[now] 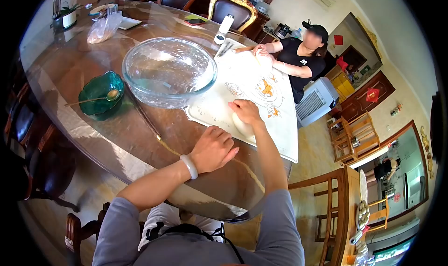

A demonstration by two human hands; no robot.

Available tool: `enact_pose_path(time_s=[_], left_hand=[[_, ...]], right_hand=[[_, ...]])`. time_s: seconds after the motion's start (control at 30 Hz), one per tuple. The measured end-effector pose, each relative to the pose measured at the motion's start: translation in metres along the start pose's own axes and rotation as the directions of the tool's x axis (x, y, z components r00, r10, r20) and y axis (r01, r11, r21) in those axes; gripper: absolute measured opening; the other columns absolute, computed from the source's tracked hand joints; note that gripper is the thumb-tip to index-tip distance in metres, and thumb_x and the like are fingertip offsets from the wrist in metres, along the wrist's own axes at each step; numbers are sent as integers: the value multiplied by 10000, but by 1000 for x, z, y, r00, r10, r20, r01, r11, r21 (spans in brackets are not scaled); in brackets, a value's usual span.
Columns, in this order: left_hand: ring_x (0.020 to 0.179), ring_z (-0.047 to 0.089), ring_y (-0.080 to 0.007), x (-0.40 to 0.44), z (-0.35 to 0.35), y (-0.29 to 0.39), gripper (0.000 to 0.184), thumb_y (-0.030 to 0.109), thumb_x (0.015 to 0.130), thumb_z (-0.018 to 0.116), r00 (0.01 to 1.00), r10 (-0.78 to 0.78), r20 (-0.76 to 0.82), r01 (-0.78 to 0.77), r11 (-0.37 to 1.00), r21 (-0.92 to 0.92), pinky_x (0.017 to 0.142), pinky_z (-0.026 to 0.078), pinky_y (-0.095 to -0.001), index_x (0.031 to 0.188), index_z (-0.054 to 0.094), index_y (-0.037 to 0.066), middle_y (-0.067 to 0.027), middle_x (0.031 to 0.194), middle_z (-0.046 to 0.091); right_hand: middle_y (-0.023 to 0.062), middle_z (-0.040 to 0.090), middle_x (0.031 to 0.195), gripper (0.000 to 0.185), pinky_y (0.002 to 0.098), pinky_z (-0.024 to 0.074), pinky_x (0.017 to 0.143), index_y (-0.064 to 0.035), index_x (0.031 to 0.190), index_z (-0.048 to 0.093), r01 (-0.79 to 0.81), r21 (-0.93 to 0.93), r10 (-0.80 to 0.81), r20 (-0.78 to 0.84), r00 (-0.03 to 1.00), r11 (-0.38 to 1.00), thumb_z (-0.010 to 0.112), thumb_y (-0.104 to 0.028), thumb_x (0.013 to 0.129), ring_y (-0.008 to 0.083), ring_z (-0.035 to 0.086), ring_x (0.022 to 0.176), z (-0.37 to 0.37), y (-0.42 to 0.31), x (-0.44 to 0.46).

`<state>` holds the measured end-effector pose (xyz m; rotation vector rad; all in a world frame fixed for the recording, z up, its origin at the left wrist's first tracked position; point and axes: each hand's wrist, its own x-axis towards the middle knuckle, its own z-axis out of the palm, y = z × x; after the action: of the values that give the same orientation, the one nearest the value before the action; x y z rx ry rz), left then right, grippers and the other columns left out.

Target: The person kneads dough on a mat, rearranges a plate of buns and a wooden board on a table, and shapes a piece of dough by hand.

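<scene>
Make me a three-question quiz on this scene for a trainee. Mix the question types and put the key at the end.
1. Multiple choice: which of the camera wearer's hands is on the nearer piece of dough, at the white mat? (a) left (b) right (c) neither
2. True or false: the spoon lies on the white mat.
3. Fill in: the bracelet is on the wearer's ____ wrist.

Key:
1. b. The right hand is on it; the left hand is apart from it.
2. False. It rests at the green bowl, its handle jutting past the rim.
3. left
</scene>
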<state>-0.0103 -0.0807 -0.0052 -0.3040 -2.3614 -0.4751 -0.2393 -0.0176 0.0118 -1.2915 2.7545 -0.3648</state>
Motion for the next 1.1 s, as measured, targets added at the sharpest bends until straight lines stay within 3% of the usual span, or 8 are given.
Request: enact_pose_path(time_s=[0.1, 0.23, 0.3, 0.47, 0.57, 0.73, 0.87, 1.1], left_hand=[[892, 540, -263, 2, -1, 0, 212, 244, 842, 587, 1000, 4, -4, -5, 1000, -8, 866, 399, -381, 800, 604, 37, -91, 907, 593], [892, 539, -260, 1, 1, 6, 208, 241, 837, 591, 1000, 12, -3, -12, 1000, -22, 856, 403, -375, 788, 602, 39, -90, 918, 590], [852, 543, -248, 1, 5, 6, 247, 259, 849, 572, 998, 39, -44, -40, 999, -18, 821, 409, -365, 746, 615, 38, -86, 831, 583], [824, 551, -252, 1, 3, -3, 245, 249, 853, 567, 995, 37, -94, -37, 999, 6, 786, 423, -365, 744, 620, 36, -89, 809, 589], [827, 551, -267, -1, 2, -10, 206, 224, 845, 580, 997, -1, -74, 3, 1000, 17, 782, 431, -371, 775, 611, 33, -93, 853, 597], [812, 549, -256, -2, 0, -11, 225, 235, 850, 576, 997, -11, -81, 13, 1000, 23, 771, 433, -368, 759, 607, 31, -91, 818, 581], [787, 553, -248, -5, 4, -9, 244, 248, 848, 578, 994, 3, -112, -3, 1000, -4, 741, 448, -361, 746, 607, 28, -89, 801, 576], [736, 563, -237, -5, 6, 1, 298, 286, 850, 580, 995, 22, -95, -28, 998, -61, 705, 461, -335, 694, 621, 36, -89, 768, 567]], right_hand=[[152, 660, 862, 414, 428, 454, 797, -91, 821, 669, -31, 21, 30, 16, 999, 999, 464, -446, 883, 345, 604, 871, 4, 3, 10], [177, 661, 820, 405, 455, 478, 776, -81, 814, 679, -65, -51, 53, -218, 974, 997, 450, -405, 893, 372, 619, 821, 19, 21, 20], [190, 660, 796, 409, 472, 487, 760, -70, 817, 681, -105, -72, 81, -285, 955, 992, 441, -392, 897, 387, 624, 787, 18, 21, 18], [198, 625, 727, 416, 474, 488, 668, -41, 723, 611, 92, -202, -179, -477, 861, 975, 417, -335, 945, 387, 608, 722, 30, 26, 8], [201, 622, 748, 386, 479, 480, 664, -35, 700, 573, 98, -142, -152, -452, 879, 985, 440, -308, 939, 377, 609, 723, 20, 11, -11], [151, 558, 641, 389, 452, 420, 575, -19, 654, 550, 181, -24, -162, -565, 809, 983, 531, -320, 900, 357, 545, 598, -5, 2, -46], [129, 555, 627, 378, 443, 432, 556, -26, 633, 528, 114, -199, -198, -472, 859, 973, 528, -298, 895, 330, 555, 597, -22, -5, -64], [74, 553, 661, 220, 396, 469, 532, -90, 675, 536, 184, -481, -439, -494, 750, 857, 545, -224, 850, 271, 566, 618, 25, -26, -48]])
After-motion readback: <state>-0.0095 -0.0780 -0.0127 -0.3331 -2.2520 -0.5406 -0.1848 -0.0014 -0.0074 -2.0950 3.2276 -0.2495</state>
